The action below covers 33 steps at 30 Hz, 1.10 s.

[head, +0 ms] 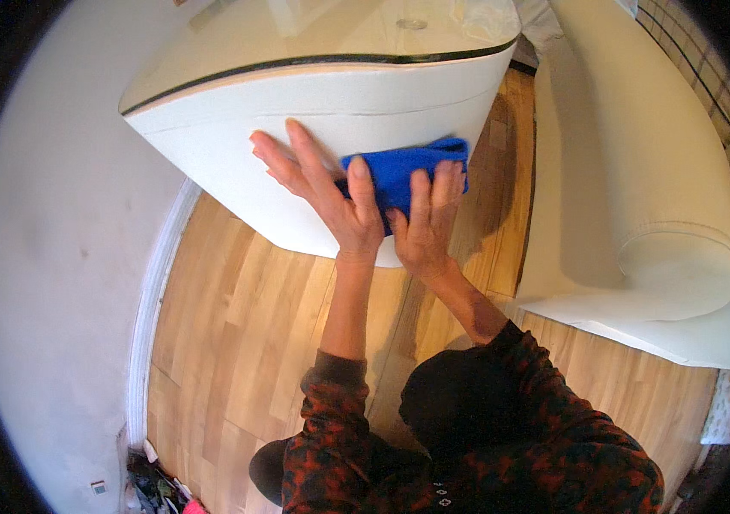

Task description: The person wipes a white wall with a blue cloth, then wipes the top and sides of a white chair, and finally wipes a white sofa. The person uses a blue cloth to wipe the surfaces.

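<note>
A folded blue cloth [397, 177] is pressed against the white side panel [211, 160] of a glass-topped piece of furniture. My right hand [429, 225] holds the cloth, with fingers bent over its right part and the thumb at its lower edge. To the left, my left hand [333, 199] rests on the panel, fingers spread. Its thumb lies over the left part of the cloth. A thin dark line crosses the panel above both hands. Part of the cloth is hidden beneath my fingers.
The glass top [339, 32] has a dark edge and a round mark. A cream sofa [635, 167] with a rounded arm stands right. Left is a pale wall [63, 225] with a white skirting board [153, 308]. Wood-look flooring [236, 334] lies below; assorted items [153, 485] sit lower left.
</note>
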{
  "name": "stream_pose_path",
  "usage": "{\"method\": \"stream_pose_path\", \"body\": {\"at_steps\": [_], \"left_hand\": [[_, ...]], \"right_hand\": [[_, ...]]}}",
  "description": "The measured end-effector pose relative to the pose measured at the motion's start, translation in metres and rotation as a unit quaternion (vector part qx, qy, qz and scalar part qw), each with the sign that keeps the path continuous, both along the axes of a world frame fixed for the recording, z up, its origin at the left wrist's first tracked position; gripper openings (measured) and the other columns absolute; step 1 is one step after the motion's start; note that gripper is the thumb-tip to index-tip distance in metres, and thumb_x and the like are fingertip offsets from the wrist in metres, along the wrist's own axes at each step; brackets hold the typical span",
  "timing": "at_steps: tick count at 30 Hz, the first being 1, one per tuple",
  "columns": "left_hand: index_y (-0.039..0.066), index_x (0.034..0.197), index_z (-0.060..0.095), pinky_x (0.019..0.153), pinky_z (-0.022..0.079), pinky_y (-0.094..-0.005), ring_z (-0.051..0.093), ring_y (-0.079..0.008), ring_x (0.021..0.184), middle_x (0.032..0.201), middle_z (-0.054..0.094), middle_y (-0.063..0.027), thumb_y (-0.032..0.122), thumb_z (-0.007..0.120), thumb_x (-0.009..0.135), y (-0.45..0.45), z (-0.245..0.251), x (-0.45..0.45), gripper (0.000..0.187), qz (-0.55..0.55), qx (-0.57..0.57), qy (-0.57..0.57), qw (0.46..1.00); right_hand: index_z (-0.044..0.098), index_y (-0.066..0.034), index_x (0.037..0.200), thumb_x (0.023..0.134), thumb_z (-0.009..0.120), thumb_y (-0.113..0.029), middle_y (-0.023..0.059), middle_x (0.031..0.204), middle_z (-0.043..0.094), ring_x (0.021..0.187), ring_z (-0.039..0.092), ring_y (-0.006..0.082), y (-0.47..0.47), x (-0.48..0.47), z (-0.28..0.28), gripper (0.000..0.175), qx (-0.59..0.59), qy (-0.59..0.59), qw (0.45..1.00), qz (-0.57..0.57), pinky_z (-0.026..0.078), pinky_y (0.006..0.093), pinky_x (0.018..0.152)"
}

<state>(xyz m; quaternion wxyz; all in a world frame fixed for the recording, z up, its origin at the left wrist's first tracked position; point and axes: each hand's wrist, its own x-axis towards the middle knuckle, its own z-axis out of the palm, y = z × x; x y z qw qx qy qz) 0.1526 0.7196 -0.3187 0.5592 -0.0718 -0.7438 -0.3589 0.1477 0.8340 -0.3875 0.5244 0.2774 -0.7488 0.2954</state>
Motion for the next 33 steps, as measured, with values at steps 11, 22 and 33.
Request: {"method": "stream_pose_path", "body": {"at_steps": [11,22,33], "left_hand": [[0.011,0.155,0.043,0.119,-0.007,-0.0642,0.0,-0.0489,0.155,0.167,0.008,-0.0294,0.028,0.054,0.1,0.039,0.022,-0.011,0.059,0.066,-0.187,0.019,0.98],[0.008,0.159,0.035,0.117,-0.012,-0.065,-0.009,-0.0487,0.154,0.168,-0.003,-0.0295,0.043,0.049,0.103,0.058,0.003,0.002,0.067,0.036,-0.138,-0.056,0.988],[0.008,0.161,0.028,0.118,-0.01,-0.0631,-0.008,-0.0475,0.155,0.167,-0.005,-0.0306,0.025,0.061,0.099,0.047,-0.007,-0.004,0.072,0.019,-0.157,-0.032,0.987]], "right_hand": [[0.012,0.0077,0.158,0.102,0.044,-0.051,0.0334,0.163,0.012,0.149,0.017,0.0494,0.031,-0.053,0.072,0.087,-0.191,-0.11,0.969,0.107,0.014,0.057,0.12],[0.02,0.0057,0.155,0.102,0.051,-0.044,0.0326,0.157,0.024,0.144,0.026,0.0486,0.028,-0.027,-0.002,0.079,-0.232,-0.288,0.908,0.198,0.017,0.0551,0.119],[0.035,0.0027,0.151,0.105,0.047,-0.037,0.0347,0.156,0.025,0.139,0.028,0.0566,0.045,-0.086,0.013,0.062,-0.152,-0.182,0.954,0.182,0.019,0.062,0.117]]}}
